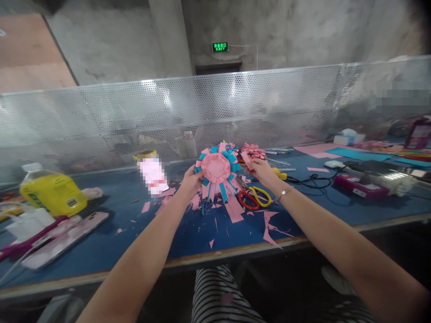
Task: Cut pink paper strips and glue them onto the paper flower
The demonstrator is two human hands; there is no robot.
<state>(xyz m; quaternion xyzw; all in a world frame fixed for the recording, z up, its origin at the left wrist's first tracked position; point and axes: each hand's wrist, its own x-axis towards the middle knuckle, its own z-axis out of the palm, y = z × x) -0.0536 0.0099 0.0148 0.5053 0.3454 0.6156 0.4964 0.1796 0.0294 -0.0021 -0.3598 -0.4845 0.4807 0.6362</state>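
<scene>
While left fingers point(198, 174) hold the rosette point(216, 167), scraps point(235, 212) crowd its edge.

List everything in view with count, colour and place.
Table: 1, blue, across the view
Rosette: 1, pink and blue, held at centre
Paper piece: 1, pink, right of rosette
Scissors: 1 pair, red and yellow handles, below paper piece
Paper scraps: many, pink, around scissors
Bottle: 1, yellow, white cap, far left
Phone: 1, pink, near left
Pixelated item: 1, mostly pink, left of rosette
Paper sheets: at least two, pink and blue, back right
Tissue box: 1, white, back right
Perforated screen: 1, grey, behind table
Exit sign: 1, green, high centre
Small clutter: uncounted, mixed, both ends
Striped trousers: 1, black and white, bottom centre
Left hand: 1, bare, gripping rosette
Right hand: 1, bare, holding paper piece
</scene>
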